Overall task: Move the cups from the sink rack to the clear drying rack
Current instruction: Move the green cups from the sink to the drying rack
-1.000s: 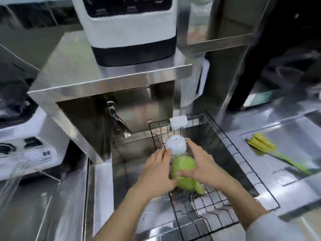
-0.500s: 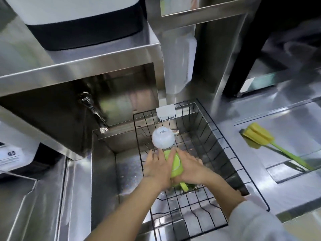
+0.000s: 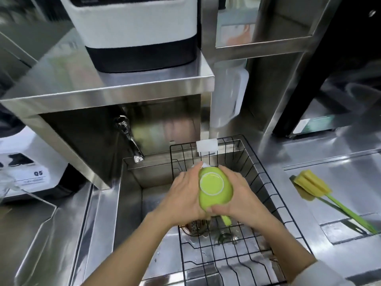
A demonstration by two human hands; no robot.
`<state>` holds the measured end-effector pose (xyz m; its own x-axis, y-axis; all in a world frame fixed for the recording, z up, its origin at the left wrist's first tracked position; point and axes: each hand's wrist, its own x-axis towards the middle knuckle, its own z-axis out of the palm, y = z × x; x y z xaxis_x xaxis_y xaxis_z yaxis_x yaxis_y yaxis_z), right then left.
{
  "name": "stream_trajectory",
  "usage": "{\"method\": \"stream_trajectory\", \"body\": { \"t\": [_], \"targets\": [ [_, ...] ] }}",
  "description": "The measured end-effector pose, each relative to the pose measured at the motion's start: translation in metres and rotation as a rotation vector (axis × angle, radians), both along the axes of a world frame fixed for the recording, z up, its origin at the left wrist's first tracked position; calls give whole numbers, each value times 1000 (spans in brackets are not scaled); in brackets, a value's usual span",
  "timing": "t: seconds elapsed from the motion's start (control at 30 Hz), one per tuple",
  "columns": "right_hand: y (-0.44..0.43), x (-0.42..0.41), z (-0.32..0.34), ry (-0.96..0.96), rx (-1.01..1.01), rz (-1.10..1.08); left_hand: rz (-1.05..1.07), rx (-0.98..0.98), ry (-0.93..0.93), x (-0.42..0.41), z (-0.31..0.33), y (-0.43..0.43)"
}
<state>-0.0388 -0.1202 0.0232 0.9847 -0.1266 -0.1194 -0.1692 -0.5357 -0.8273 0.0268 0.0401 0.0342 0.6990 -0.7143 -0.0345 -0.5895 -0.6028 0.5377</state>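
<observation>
A green cup (image 3: pixel 214 187) is upside down, its base ring facing me, above the black wire sink rack (image 3: pixel 266 195). My left hand (image 3: pixel 182 200) presses its left side and my right hand (image 3: pixel 242 198) wraps its right side and lower rim. The cup's green handle pokes out below my right hand. Behind the green cup, a white cup (image 3: pixel 203 165) shows only as a sliver. The clear drying rack (image 3: pixel 31 195) shows as a transparent edge at the far left on the counter.
A tap (image 3: pixel 129 139) hangs over the steel sink (image 3: pixel 132 203) under a steel shelf holding a white and black machine (image 3: pixel 136 32). A yellow sponge brush with a green handle (image 3: pixel 315 187) lies on the right counter. A clear jug (image 3: pixel 228 96) stands behind the rack.
Both hands have lifted the green cup up off the rack floor, and it now hides most of the white cup. The camera has tilted up slightly.
</observation>
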Motion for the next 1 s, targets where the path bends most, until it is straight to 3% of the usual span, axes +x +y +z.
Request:
{"method": "stream_trajectory", "body": {
  "t": [0.17, 0.5, 0.67, 1.0],
  "targets": [
    [31, 0, 50, -142, 65, -17, 31, -224, -42, 4, 52, 45],
    [178, 6, 128, -408, 25, 115, 241, -358, -204, -21, 122, 200],
    [268, 10, 148, -427, 81, 192, 422, -507, -242, -42, 141, 297],
    [450, 21, 163, -375, 33, 372, 527, -450, -198, -57, 155, 481]
  ]
}}
